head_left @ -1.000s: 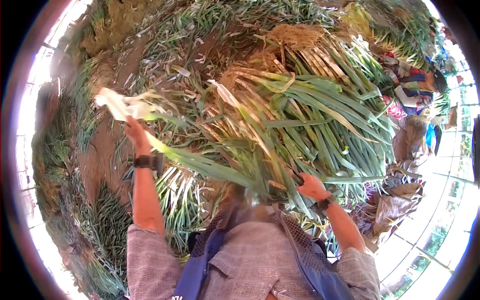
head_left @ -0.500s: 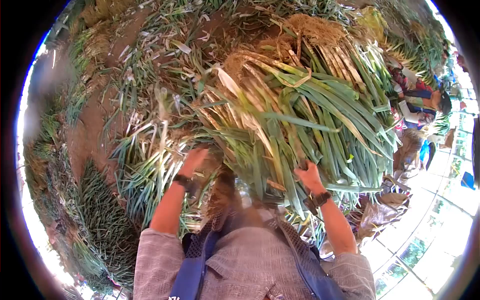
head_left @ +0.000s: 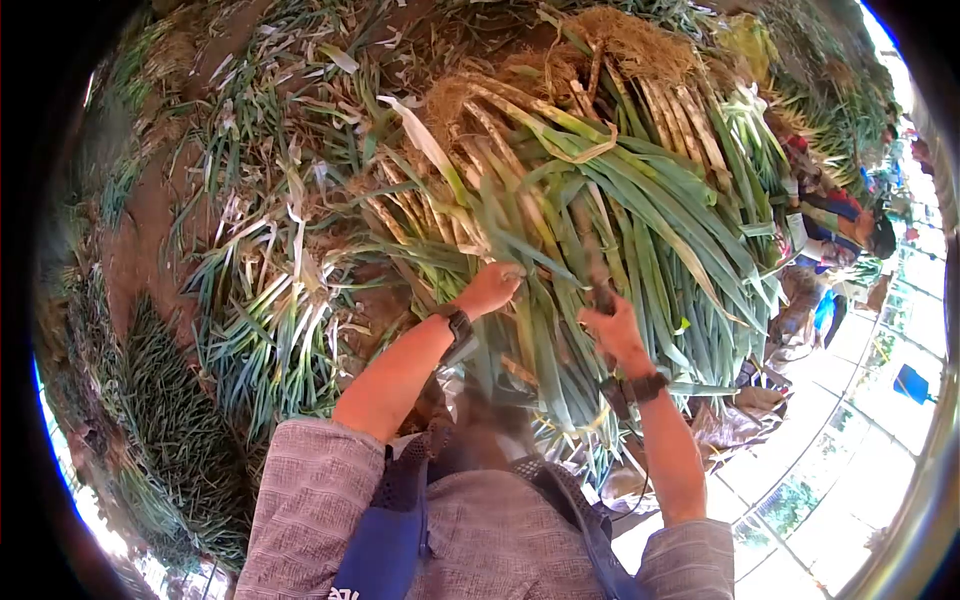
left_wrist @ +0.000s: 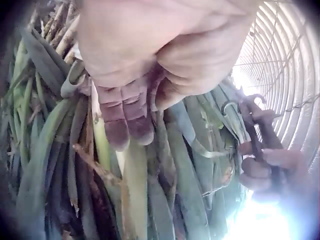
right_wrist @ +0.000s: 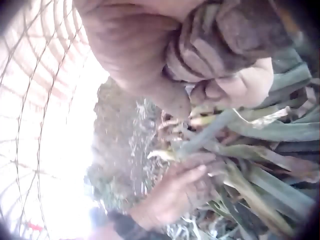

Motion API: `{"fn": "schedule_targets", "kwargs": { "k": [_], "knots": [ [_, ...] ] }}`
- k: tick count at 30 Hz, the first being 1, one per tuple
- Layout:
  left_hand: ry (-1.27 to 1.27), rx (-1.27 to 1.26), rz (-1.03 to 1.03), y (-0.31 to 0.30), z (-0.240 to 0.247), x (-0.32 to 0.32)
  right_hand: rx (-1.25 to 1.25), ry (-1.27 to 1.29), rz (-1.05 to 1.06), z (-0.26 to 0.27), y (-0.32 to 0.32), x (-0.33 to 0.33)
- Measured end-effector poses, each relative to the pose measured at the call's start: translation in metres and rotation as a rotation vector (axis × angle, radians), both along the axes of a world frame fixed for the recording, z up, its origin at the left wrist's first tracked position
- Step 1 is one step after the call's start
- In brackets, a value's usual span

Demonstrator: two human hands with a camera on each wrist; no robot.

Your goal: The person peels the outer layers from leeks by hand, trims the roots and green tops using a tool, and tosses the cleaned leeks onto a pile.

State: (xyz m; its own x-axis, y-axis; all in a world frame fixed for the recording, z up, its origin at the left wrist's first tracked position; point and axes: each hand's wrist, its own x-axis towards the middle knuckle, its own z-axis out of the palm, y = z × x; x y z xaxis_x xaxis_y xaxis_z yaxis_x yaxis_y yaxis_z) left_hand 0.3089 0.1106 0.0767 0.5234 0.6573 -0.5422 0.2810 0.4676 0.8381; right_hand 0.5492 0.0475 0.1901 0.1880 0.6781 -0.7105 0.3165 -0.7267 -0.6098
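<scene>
A thick pile of leeks (head_left: 640,220) lies in front, with long green leaves pointing toward me and brown roots at the far end. My left hand (head_left: 490,288) is over the near middle of the pile. In the left wrist view, its fingers (left_wrist: 125,120) bend over one leek (left_wrist: 135,190), the thumb close beside them. My right hand (head_left: 618,335) grips a dark hand tool (left_wrist: 255,127) with a curved tip, close over the leaves right of the left hand. The curled right fingers (right_wrist: 200,55) hide much of the tool in the right wrist view.
Leeks with pale stems (head_left: 280,310) lie in a loose bunch at left, near a darker green heap (head_left: 180,430). Scattered trimmings (head_left: 340,60) cover the soil behind. Another person (head_left: 845,225) is at the far right, beyond the pile.
My left hand held a pale-ended leek out at the left, then came back without it and is now over the pile. The right hand stays near the leaves with its tool.
</scene>
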Motion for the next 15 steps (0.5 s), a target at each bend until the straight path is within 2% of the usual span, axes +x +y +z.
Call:
{"fn": "schedule_targets", "kwargs": {
  "k": [1,2,4,5,6,7,8,9,10,12,13,14,15],
  "knots": [
    [0.004,-0.184,0.028,0.009,0.020,0.001,-0.100,0.017,-0.078,0.019,0.016,-0.003],
    [0.007,-0.186,0.018,0.010,0.003,0.004,-0.101,0.020,-0.087,0.017,0.013,0.000],
    [0.225,0.154,0.196,0.005,-0.043,0.016,-0.062,-0.058,0.457,0.011,0.004,0.011],
    [0.090,-0.035,0.405,0.015,0.007,0.020,-0.063,-0.061,0.457,0.010,-0.001,0.017],
    [0.087,-0.037,0.405,0.019,0.000,0.023,-0.073,-0.043,0.361,0.011,-0.011,0.022],
    [0.067,0.109,0.410,0.027,-0.008,0.023,-0.082,-0.023,0.265,0.011,-0.022,0.026],
    [0.048,0.256,0.411,0.033,-0.015,0.025,-0.083,-0.023,0.264,0.013,-0.031,0.028],
    [0.087,0.216,0.426,0.046,0.013,0.029,-0.134,-0.036,0.282,0.016,-0.042,0.030],
    [0.051,0.254,0.395,0.059,0.007,0.031,-0.184,-0.051,0.299,0.020,-0.054,0.032],
    [0.128,0.230,0.321,0.082,0.014,0.040,0.016,0.022,0.232,0.013,-0.081,0.032],
    [0.175,0.262,0.326,0.092,0.000,0.046,-0.091,0.012,0.256,0.012,-0.088,0.035],
    [0.175,0.263,0.324,0.098,-0.001,0.050,-0.091,0.013,0.254,0.009,-0.097,0.035],
    [0.151,0.117,0.394,0.102,0.000,0.054,-0.056,0.042,0.180,0.004,-0.108,0.033]
  ]
}}
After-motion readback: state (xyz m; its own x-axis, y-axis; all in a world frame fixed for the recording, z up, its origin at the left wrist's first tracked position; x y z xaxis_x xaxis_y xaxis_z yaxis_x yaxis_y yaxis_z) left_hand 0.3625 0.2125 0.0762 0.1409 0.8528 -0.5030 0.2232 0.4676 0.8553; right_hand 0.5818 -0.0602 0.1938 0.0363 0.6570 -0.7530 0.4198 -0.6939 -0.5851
